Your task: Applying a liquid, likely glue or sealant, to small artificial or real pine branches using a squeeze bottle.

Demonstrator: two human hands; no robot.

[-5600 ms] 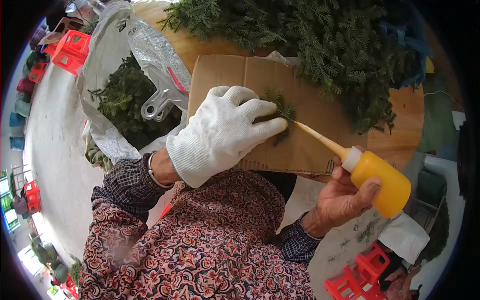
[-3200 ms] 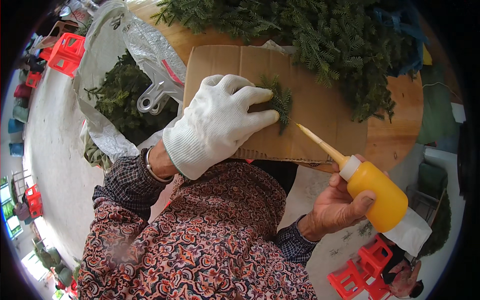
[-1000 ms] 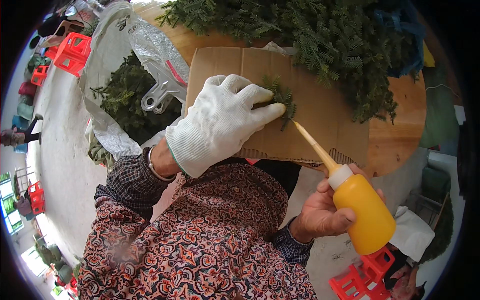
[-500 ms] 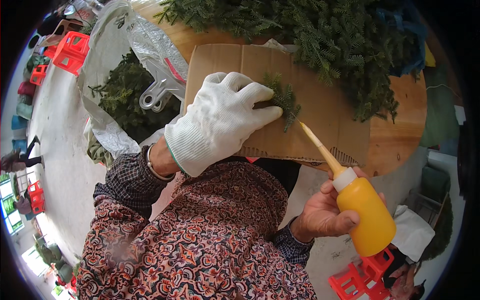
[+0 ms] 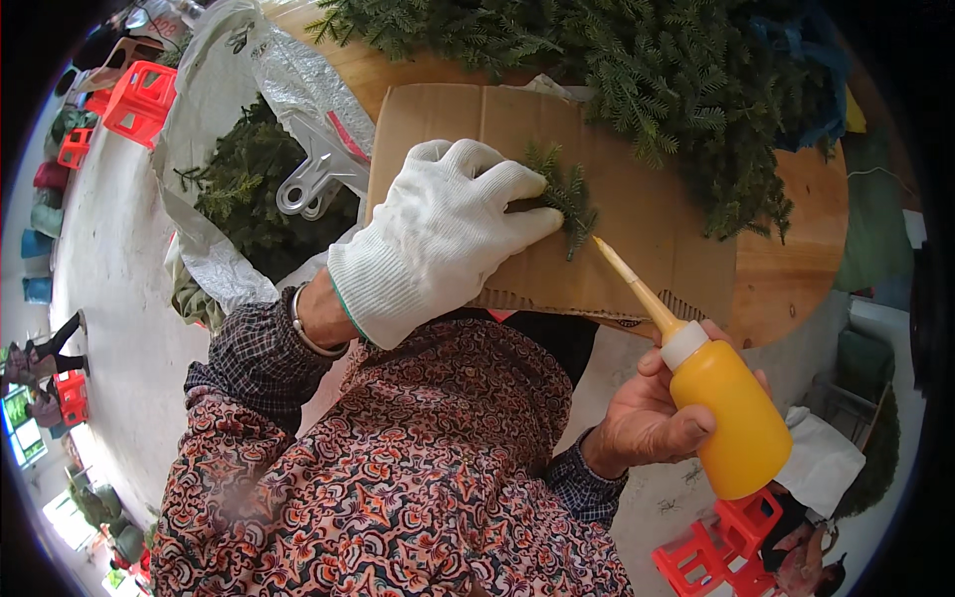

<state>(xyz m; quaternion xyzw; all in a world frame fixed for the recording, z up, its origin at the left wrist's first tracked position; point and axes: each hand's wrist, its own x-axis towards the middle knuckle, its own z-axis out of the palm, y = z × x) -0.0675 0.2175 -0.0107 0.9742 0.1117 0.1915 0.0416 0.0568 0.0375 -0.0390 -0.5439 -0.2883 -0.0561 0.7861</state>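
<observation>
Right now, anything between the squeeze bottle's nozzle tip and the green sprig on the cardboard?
Nothing visible. The nozzle tip of the yellow squeeze bottle points at the green sprig, bare cardboard between them. The gloved left hand pins the sprig from the other side.

Green sprig partly under the gloved left hand, cardboard's far edge beneath branches

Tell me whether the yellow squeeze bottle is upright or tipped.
Tipped: the yellow squeeze bottle in the right hand leans, its nozzle slanting up-left toward the green sprig.
</observation>
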